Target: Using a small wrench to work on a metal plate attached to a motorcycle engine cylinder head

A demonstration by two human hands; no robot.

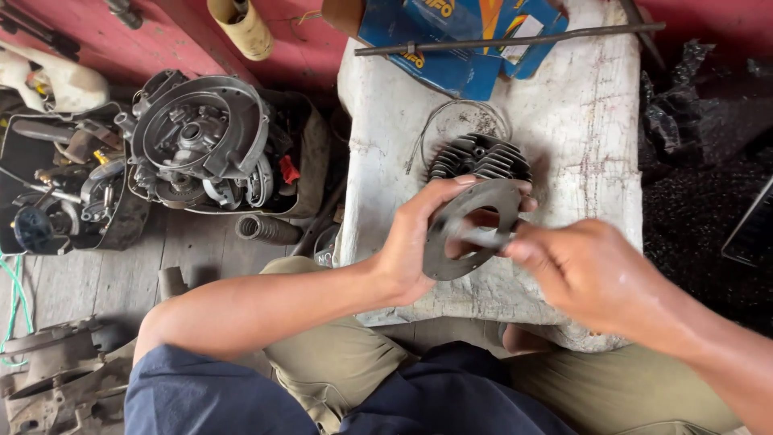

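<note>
A: Well, the left hand (pixel 415 242) had a closed grip on the ring (pixel 471 229), a flat grey plate with a big round hole, held tilted above the surface (pixel 580 121).

B: And the right hand (pixel 584 274)?

A: Its fingers were pinched narrow on a thin grey piece at the ring's lower right edge; what that piece was, I couldn't tell.

B: What sat behind the ring?

A: A dark finned cylinder (pixel 483 157), resting on the white surface, just beyond the hands. A thin wire (pixel 451 113) looped beside it.

B: Farther off?

A: Blue boxes (pixel 451 40) and a long rod (pixel 507 40) at the surface's far end. An engine case (pixel 201 137) lay on the floor, well to the left.
</note>
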